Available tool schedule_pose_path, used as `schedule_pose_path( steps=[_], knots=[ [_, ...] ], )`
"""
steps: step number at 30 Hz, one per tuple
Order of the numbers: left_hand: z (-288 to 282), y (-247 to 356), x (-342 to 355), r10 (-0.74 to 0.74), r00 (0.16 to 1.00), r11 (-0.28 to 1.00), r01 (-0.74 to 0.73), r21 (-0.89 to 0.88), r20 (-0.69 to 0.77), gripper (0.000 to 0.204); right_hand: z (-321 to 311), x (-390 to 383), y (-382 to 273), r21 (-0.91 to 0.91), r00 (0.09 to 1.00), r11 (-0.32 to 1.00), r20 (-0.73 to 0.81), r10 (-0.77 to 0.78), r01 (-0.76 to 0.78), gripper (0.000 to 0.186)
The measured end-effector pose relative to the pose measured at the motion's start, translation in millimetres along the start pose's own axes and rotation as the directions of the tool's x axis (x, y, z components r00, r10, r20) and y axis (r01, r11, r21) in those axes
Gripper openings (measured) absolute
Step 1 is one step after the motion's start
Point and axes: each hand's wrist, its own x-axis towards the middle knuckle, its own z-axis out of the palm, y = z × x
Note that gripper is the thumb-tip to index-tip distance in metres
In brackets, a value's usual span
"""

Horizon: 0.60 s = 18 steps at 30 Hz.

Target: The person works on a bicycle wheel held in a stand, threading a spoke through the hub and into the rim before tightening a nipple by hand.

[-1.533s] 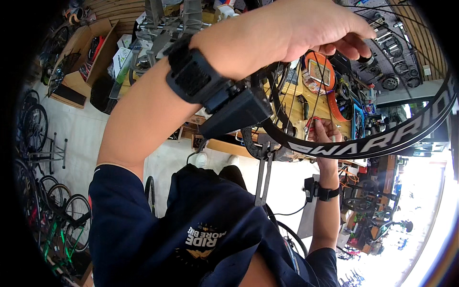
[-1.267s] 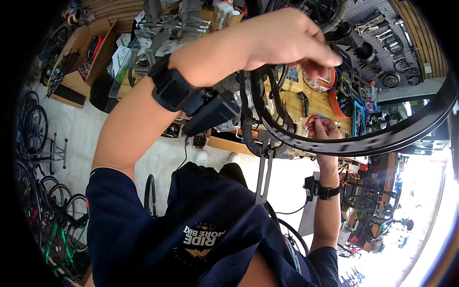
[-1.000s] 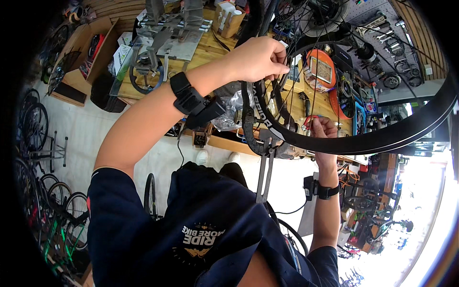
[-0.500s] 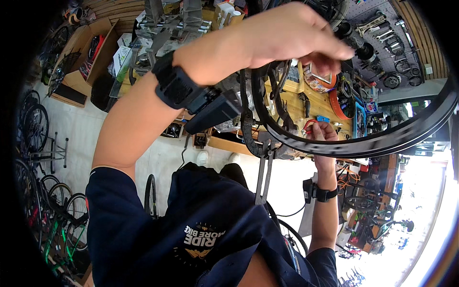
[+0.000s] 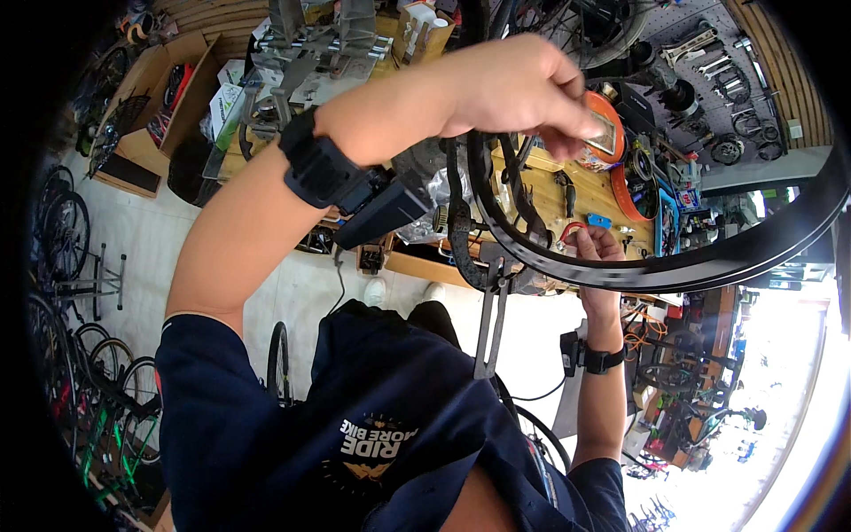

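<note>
A black bicycle wheel rim (image 5: pixel 714 271) sits in a dark truing stand (image 5: pixel 461 244), with a slotted metal bar (image 5: pixel 490 324) hanging below. My left hand (image 5: pixel 523 93) reaches across above the wheel. Its fingers are loosely bent and apart, with nothing seen in them. Contact with the wheel cannot be made out. Close to the rim's near inner side, my right hand (image 5: pixel 603 244) pinches a small red spoke wrench (image 5: pixel 572 230); its far end is partly hidden by the fingers. Both wrists carry black strapped devices.
A wooden workbench (image 5: pixel 542 191) lies beyond the wheel, with a black-handled tool (image 5: pixel 568 193), a small blue item (image 5: pixel 599 220) and an orange round container (image 5: pixel 605 111). Wrenches (image 5: pixel 691 40) hang on a pegboard. Bicycles (image 5: pixel 66 230) stand at the left, cardboard boxes (image 5: pixel 191 66) far left.
My left hand has drawn back to the left and slightly down, uncovering the orange container. The rim's markings look different, so the wheel has turned. My right hand has stayed nearly still.
</note>
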Motion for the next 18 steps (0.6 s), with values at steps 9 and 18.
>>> schedule_pose_path(
  steps=[9,18],
  knots=[
    [-12,-60,7,0.019,0.999,0.974,-0.011,0.226,-0.034,0.023,11,8,-3,0.1,0.998,0.995,0.054,0.016,-0.021,0.008],
    [0,-69,-9,0.098,0.968,0.909,0.007,0.417,-0.23,0.037,27,13,-43,0.029,0.979,0.988,0.135,-0.155,0.152,0.015]
  ],
)
